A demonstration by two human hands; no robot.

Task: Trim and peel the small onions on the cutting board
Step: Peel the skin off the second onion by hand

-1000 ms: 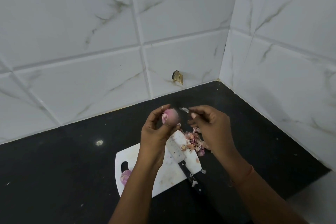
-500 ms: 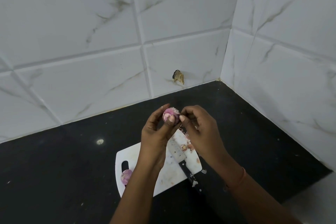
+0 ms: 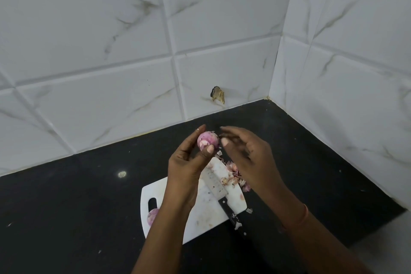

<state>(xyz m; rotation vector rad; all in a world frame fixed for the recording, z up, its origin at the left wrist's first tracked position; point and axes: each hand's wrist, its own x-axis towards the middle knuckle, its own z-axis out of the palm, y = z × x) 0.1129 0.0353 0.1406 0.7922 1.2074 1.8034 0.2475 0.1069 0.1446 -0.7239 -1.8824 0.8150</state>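
My left hand (image 3: 189,162) holds a small pink onion (image 3: 208,141) up between thumb and fingers, above the far end of the white cutting board (image 3: 155,191). My right hand (image 3: 246,153) is blurred, with its thumb and forefinger at the onion's right side, pinching a thin flake of skin. A second small onion (image 3: 153,216) lies at the board's left edge beside the handle slot, partly hidden by my left forearm. The knife (image 3: 214,182) lies across the board with its black handle toward me.
A heap of pink onion peels (image 3: 235,176) sits on the board's right side under my right hand. The board rests on a black counter (image 3: 77,207) in a corner of white tiled walls. A loose scrap of peel (image 3: 249,210) lies by the board's near corner.
My right hand pulled a strip of skin off the onion, came back to it, and now picks at its right side again. My left hand kept the onion raised.
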